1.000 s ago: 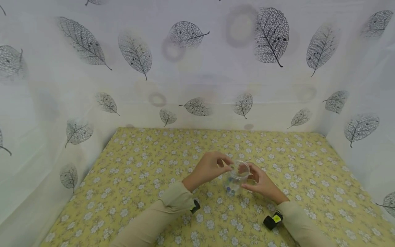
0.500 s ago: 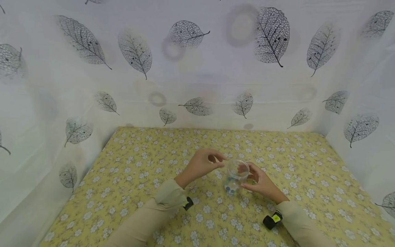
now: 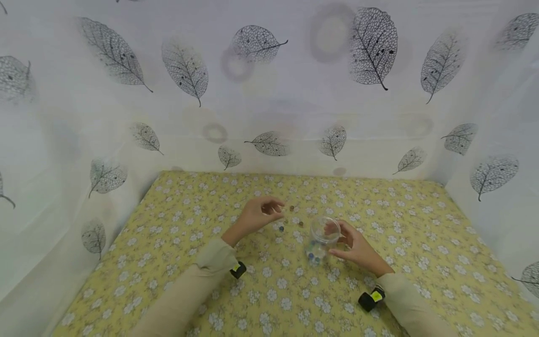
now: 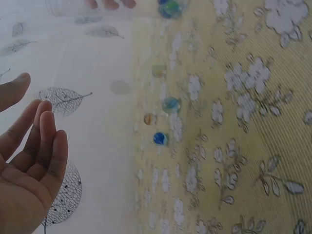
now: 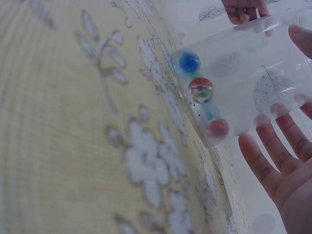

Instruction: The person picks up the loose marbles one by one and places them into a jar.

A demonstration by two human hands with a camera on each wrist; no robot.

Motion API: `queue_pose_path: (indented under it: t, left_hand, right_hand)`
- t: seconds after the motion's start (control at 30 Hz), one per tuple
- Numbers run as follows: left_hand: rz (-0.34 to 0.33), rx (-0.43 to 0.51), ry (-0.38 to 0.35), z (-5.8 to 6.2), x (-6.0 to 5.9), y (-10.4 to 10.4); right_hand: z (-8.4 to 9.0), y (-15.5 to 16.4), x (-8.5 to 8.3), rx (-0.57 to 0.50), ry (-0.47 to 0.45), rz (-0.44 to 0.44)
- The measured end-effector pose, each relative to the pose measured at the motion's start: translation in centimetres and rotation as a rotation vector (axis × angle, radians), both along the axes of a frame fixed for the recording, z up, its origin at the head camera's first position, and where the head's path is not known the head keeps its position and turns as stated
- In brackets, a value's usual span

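Observation:
A clear plastic jar (image 3: 323, 236) stands on the yellow flowered cloth (image 3: 202, 262) with several coloured marbles (image 3: 313, 255) at its bottom. My right hand (image 3: 350, 244) holds the jar from the right, thumb and fingers around its wall. The right wrist view shows the jar (image 5: 243, 78) with blue, red-green and red marbles (image 5: 201, 89) and my right hand (image 5: 285, 156) behind it. My left hand (image 3: 263, 211) hovers left of the jar, fingers relaxed and holding nothing. Loose marbles (image 3: 281, 228) lie on the cloth beside it. In the left wrist view my left hand (image 4: 34, 146) is spread above the loose marbles (image 4: 171, 105).
White curtains printed with grey leaves (image 3: 269, 93) wall the cloth at the back and both sides. Black wrist cameras (image 3: 369, 299) sit on both beige sleeves. Bare cloth lies in front of and left of the hands.
My left hand has drawn back from the jar's mouth toward the left and rear. Loose marbles now show on the cloth where it was. The jar and right hand stayed put.

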State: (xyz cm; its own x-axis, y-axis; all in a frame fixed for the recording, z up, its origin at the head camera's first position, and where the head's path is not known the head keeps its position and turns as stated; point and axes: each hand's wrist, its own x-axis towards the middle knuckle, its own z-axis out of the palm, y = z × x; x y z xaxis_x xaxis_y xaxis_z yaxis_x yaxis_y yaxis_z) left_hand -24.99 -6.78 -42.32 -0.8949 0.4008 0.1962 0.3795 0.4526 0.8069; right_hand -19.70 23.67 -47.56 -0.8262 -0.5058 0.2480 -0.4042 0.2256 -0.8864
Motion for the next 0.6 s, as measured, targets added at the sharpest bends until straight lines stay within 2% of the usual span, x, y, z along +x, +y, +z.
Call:
queue_pose_path:
  t: [0.2,0.33,0.43,0.6]
  left_hand:
    - [0.032,-0.054,-0.041,-1.7,-1.5,-1.4]
    - [0.025,-0.084,-0.056,-2.7,-2.4,-2.0]
    - [0.02,-0.119,-0.078,-3.3,-3.0,-2.0]
    - [0.015,-0.162,-0.156,-4.0,-3.6,-1.5]
  right_hand:
    - [0.0,0.0,0.0,0.012,-0.032,-0.014]
    - [0.0,0.1,0.0,0.024,-0.048,-0.023]
    - [0.0,0.1,0.1,0.031,-0.053,-0.029]
    - [-0.1,0.1,0.1,0.027,-0.044,-0.025]
